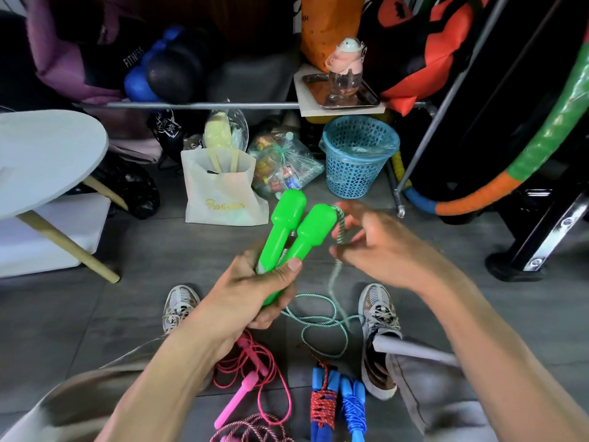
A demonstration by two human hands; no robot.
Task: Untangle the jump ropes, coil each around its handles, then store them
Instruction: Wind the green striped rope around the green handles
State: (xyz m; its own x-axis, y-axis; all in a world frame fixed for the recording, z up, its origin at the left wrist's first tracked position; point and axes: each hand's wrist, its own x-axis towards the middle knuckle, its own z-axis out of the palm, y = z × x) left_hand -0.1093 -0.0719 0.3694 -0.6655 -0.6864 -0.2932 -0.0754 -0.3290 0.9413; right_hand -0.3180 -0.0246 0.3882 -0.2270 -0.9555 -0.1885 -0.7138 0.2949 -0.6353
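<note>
Two green handles (288, 231) sit gripped together in the left hand (255, 290); the right hand (379, 247), fingers loosely pinching the green rope (339, 229), should wrap tight, even turns

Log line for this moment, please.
left hand: grips both green handles | right hand: pinches green rope | stage: coiling begins | pink rope: loose on floor

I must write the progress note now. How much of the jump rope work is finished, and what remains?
Done: the blue-handled ropes already lie coiled around their handles. In hand: the left hand grips both green handles; the right hand starts winding the green rope, mostly loose. Left: the pink rope, uncoiled, and storing.
</note>
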